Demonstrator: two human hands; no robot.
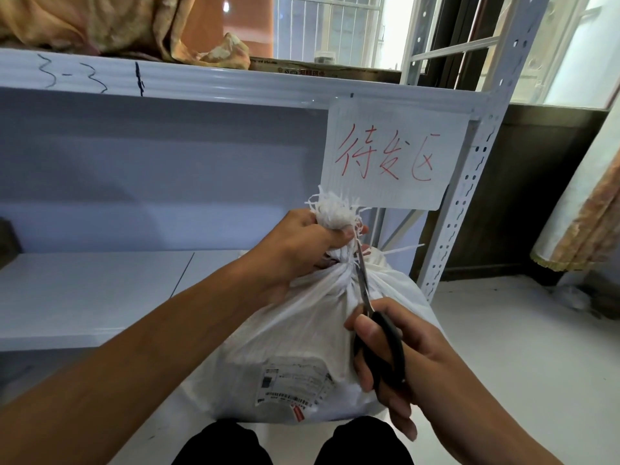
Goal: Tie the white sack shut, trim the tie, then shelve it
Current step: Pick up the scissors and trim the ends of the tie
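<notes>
A white woven sack (pixel 295 337) stands on the floor in front of my knees, its neck gathered and bound by a white tie (pixel 347 261). My left hand (pixel 302 250) grips the frayed neck just above the tie, with the frayed top (pixel 335 213) sticking out over my fist. My right hand (pixel 392 360) holds black-handled scissors (pixel 364 283), blades pointing up beside the tie at the neck. A loose white strip (pixel 402 250) juts out to the right of the knot. A shipping label (pixel 295 384) shows through the sack's front.
A white metal shelf rack stands right behind the sack, with a bare lower shelf (pixel 100 290) at left. A paper sign with red writing (pixel 392 156) hangs from the upper beam. The perforated upright (pixel 469 169) is at right. Cloth lies on the top shelf (pixel 117 25).
</notes>
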